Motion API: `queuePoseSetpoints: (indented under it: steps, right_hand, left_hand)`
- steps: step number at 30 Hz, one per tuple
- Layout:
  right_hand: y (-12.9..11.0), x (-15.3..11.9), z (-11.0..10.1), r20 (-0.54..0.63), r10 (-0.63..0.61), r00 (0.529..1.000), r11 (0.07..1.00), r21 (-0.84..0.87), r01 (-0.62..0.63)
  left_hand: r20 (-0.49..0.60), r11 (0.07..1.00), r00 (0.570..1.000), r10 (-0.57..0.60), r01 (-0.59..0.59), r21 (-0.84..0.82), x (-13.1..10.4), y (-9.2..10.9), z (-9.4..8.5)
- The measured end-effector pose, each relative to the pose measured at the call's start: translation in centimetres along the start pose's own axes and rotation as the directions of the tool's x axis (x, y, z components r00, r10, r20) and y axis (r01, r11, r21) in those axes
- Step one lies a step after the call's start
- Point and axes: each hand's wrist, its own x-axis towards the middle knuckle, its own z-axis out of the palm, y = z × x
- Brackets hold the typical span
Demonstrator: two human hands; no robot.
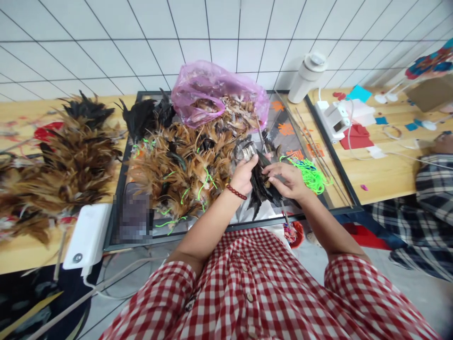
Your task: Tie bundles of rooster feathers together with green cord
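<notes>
My left hand (pixel 244 175), with a beaded bracelet at the wrist, is closed around a bundle of black feathers (pixel 259 192). Pale quill ends poke up above its thumb. From the other side, my right hand (pixel 286 179) has its fingers bent and pinched at the same dark feathers. A thin rod (pixel 285 212) shows behind the bundle and runs down past the front edge. Left of my hands lies a heap of brown feather bunches (pixel 191 160), some tied with bright green string. Just beyond my right hand is a tangle of neon green cord (pixel 311 175).
A purple plastic bag (pixel 215 78) of feathers lies at the back of the black-framed board (pixel 339 165). A white bottle (pixel 307 78) and a power strip (pixel 330 118) stand right. More feather bunches (pixel 71 165) and a white power bank (pixel 88 236) lie left. Another person's plaid sleeve (pixel 435 189) is at right.
</notes>
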Motion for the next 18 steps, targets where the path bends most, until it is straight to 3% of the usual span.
queuePoseSetpoints:
  steps: [5, 10, 15, 18]
  right_hand:
    - [-0.4, -0.3, -0.2, -0.007, 0.173, 0.985, 0.964, 0.208, -0.168]
    - [0.0, -0.7, 0.0, -0.041, 0.433, 0.901, 0.795, 0.488, -0.36]
    - [0.9, -0.7, -0.7, -0.208, 0.545, 0.812, 0.704, 0.64, -0.308]
    - [1.6, -0.4, -2.0, -0.394, 0.587, 0.707, 0.719, 0.656, -0.231]
  left_hand:
    - [-0.006, 0.996, 0.999, 0.035, -0.035, -0.081, -0.1, 0.6, 0.3]
    - [-0.005, 0.993, 0.998, 0.066, -0.066, -0.102, -0.3, 0.8, 0.6]
    - [-0.037, 0.982, 0.989, 0.141, -0.145, -0.122, -0.1, 1.0, 0.3]
    - [-0.1, 0.976, 0.978, 0.185, -0.195, -0.096, 0.3, 1.0, 0.0]
